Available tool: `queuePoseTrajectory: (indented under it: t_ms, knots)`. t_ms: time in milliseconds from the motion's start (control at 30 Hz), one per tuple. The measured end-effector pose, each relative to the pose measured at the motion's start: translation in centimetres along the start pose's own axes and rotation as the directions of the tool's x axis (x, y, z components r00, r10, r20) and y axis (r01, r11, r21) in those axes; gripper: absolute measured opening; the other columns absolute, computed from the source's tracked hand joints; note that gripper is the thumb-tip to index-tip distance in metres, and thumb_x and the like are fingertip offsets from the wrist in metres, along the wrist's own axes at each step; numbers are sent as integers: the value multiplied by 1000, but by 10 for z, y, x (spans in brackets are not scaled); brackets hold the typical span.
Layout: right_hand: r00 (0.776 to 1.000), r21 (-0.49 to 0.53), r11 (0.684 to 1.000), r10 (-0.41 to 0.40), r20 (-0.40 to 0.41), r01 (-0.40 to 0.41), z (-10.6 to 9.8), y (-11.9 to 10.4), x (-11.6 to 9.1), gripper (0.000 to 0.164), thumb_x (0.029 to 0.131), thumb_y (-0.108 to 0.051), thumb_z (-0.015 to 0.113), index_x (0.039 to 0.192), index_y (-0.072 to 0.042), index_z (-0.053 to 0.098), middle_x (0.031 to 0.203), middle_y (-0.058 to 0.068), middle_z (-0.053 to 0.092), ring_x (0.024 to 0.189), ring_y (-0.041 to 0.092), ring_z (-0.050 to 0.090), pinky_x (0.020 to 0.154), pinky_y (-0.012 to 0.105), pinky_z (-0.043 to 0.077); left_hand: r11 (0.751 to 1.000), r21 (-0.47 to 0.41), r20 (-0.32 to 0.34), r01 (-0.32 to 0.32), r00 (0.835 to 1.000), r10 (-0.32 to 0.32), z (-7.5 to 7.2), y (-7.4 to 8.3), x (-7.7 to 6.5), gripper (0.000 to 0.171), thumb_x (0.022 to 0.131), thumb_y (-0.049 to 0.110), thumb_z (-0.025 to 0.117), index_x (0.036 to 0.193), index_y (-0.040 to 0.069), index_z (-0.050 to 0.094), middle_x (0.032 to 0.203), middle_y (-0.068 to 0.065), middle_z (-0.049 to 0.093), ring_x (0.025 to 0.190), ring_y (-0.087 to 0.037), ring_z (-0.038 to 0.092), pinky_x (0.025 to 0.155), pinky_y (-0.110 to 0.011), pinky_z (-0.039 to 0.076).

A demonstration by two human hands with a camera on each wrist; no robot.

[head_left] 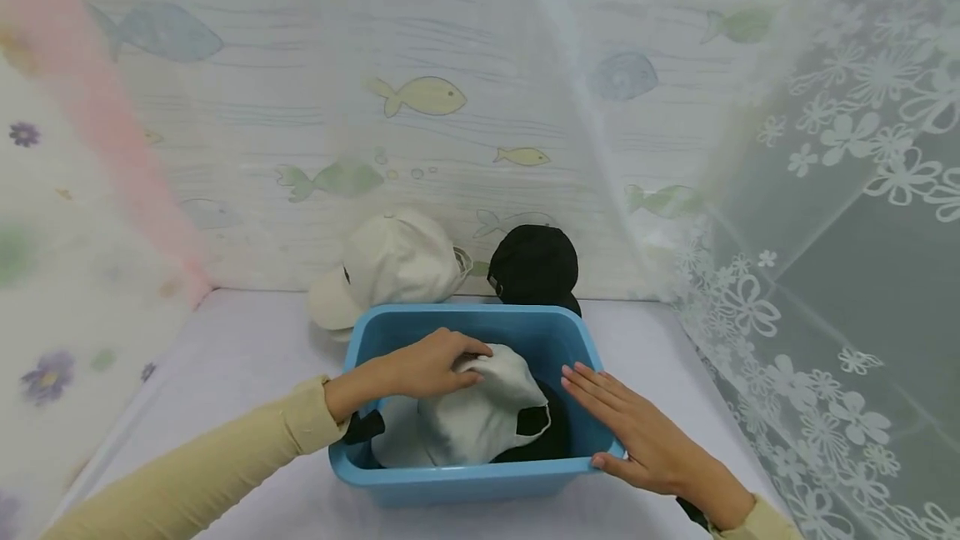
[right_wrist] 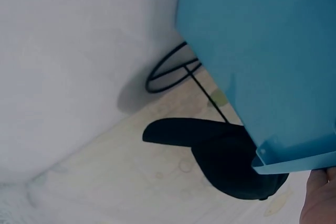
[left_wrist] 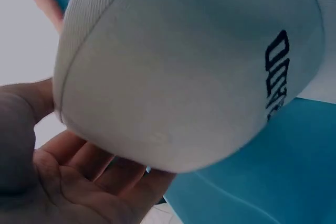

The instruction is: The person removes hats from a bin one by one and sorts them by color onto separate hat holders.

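Observation:
Inside a blue plastic tub [head_left: 468, 477] lies a pale cap [head_left: 480, 419], its rear opening turned to the right. My left hand [head_left: 435, 365] reaches over the tub's left side and grips the cap at its top, thumb and fingers closed on the fabric. Dark lettering shows on the cap [left_wrist: 168, 82] in the left wrist view, where the left hand's fingers [left_wrist: 100, 166] curl under its edge. My right hand [head_left: 645, 432] rests at the tub's right rim with straight fingers. Something black [head_left: 558, 423] lies beneath the pale cap, mostly hidden.
Behind the tub stand a cream cap [head_left: 397, 257] and a black cap [head_left: 536, 265]. The right wrist view shows a black wire stand [right_wrist: 173, 74] under the black cap. A fish-patterned curtain [head_left: 465, 40] hangs behind the white-covered table [head_left: 247, 357]. Lace fabric [head_left: 847, 315] hangs at right.

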State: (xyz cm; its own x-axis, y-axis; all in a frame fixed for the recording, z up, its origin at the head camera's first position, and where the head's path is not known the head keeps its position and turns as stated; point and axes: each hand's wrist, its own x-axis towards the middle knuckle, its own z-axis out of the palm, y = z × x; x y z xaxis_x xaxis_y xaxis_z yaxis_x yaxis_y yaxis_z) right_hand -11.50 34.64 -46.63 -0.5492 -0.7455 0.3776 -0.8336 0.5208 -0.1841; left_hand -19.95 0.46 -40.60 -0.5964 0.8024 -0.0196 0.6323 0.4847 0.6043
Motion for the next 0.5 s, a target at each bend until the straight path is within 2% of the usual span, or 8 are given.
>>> queuePoseTrajectory:
  t_ms: [67,267,500]
  knots:
    - [1000,2,1000,1,-2,-1,0,0,0,77,108,-58,29,158,0,33,166,11,31,154,28,26,127,25,9,1000,3,-11,0,1000,0,0,1,0,37,101,10,62,135,-4,62,131,-16,67,107,-22,68,90,-32,56]
    - [1000,10,1000,-1,-23,1,0,-1,0,75,108,-56,30,157,1,34,165,12,32,154,30,27,127,26,9,999,4,-71,-33,997,34,0,4,-3,31,97,0,63,128,-6,66,118,-16,73,95,-21,71,79,-24,56]
    - [999,20,1000,23,-26,-22,2,-3,-2,70,108,-52,36,158,-3,34,165,10,33,154,28,26,127,24,7,999,-15,-166,-37,986,34,3,3,-5,24,92,-1,71,115,-4,73,104,-11,76,83,-11,66,69,-20,50]
